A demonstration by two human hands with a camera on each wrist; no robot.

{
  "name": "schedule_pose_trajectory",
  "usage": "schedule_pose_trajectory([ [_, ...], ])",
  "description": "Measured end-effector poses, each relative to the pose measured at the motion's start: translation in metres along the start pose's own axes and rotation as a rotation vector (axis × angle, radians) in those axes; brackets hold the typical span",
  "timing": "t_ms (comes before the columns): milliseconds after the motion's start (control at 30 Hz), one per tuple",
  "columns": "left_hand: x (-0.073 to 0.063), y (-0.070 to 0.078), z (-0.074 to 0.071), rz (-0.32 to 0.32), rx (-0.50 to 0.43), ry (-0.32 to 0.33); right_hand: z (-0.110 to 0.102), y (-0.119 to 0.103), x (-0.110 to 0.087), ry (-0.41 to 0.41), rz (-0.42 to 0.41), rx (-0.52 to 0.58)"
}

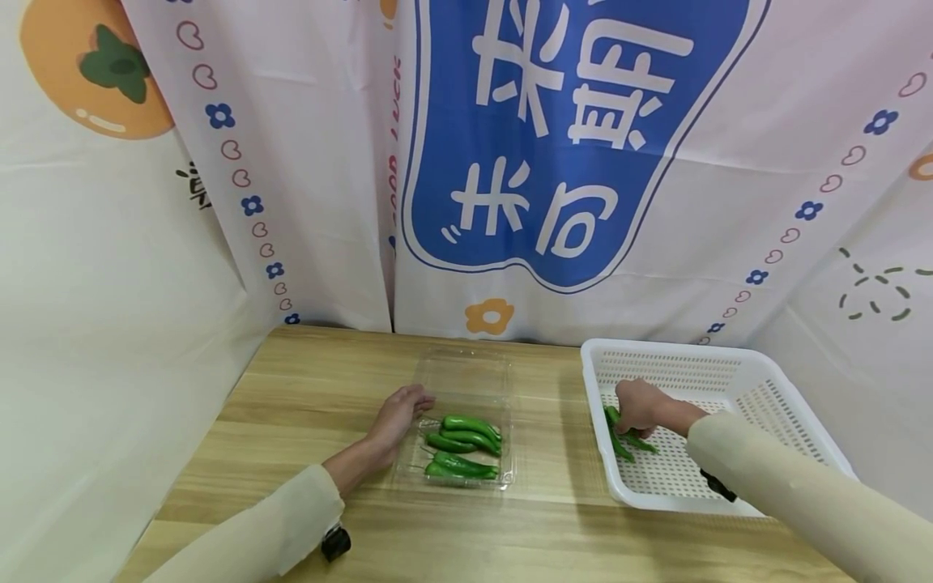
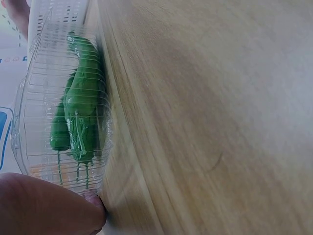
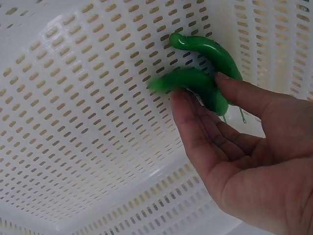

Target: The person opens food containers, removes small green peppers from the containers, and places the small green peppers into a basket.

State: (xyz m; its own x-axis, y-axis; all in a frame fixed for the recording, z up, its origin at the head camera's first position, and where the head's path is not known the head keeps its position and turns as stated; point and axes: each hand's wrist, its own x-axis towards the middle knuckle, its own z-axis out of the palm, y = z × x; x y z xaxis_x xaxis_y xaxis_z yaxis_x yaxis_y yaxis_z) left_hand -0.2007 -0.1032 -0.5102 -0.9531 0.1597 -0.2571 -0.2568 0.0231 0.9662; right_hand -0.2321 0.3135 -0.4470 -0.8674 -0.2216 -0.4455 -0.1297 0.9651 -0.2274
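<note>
Nearest me over the desk, two pale sleeves come in, one to each side of the clear box. My left grip rests at the clear box's left edge; whether it pinches the plastic there I cannot tell. Several green peppers lie inside the clear box, with the lid open behind it. Well apart, to the clear box's right, is the white basket, where my right grip grasps a green pepper (blurred in the right wrist view). A second pepper lies just beside it. I judge the step in hand to be lifting that pepper; I'd pinch mid-body, lightly enough to spare the skin, and draw it clear of its neighbour so neither end snags the basket. Farthest off, behind the clear box, hangs a printed cloth.
</note>
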Motion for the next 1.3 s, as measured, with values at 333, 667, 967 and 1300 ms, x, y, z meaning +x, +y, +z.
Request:
schedule_pose_trajectory([
  [333, -0.001, 0.0, 0.0, 0.002, 0.008, 0.002, 0.0, 0.008, 0.001, -0.007, -0.043, 0.03],
  [667, 0.001, 0.0, -0.001, -0.004, 0.012, 0.001, -0.016, 0.009, -0.01, 0.01, 0.035, -0.032],
  [967, 0.001, 0.001, -0.001, -0.004, 0.009, 0.005, -0.032, -0.002, -0.026, 0.13, 0.0, -0.074],
  [1300, 0.001, 0.0, -0.001, -0.004, 0.013, -0.002, -0.066, -0.027, -0.041, 0.233, -0.021, -0.153],
])
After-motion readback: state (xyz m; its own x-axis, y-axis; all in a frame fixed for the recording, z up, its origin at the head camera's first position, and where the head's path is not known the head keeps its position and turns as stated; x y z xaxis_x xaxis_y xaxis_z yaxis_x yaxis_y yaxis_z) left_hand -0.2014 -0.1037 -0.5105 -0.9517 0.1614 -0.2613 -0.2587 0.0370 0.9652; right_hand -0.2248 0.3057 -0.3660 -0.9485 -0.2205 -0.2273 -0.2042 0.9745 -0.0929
